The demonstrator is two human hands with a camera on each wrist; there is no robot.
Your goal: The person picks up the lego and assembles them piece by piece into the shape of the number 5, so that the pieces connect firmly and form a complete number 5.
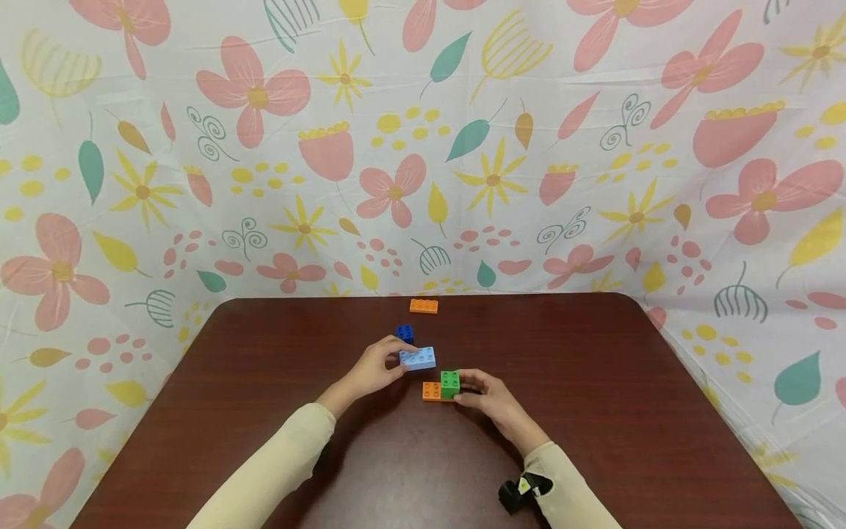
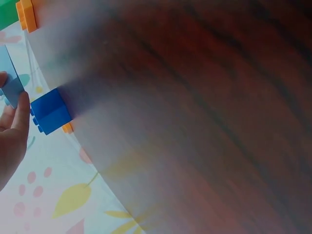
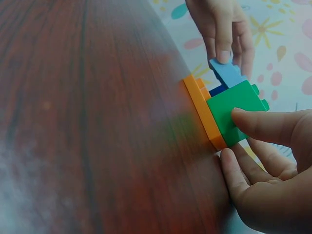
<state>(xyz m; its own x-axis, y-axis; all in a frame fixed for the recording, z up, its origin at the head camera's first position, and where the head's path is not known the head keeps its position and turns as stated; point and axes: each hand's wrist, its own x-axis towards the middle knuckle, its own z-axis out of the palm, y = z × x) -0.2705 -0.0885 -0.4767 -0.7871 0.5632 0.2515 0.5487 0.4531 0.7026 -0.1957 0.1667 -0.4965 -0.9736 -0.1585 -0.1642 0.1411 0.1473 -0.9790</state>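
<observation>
A light blue brick is pinched by the left hand; in the left wrist view it is held clear of the tabletop, tilted. Close behind it stands a dark blue brick, seen also in the left wrist view. The right hand grips a green brick, which sits on the right part of a flat orange brick. In the right wrist view the thumb lies on the side of the green brick, with fingertips beside the orange one.
Another flat orange brick lies near the far edge of the dark brown table. Behind the table hangs a flower-patterned cloth. A black device is strapped at the right wrist.
</observation>
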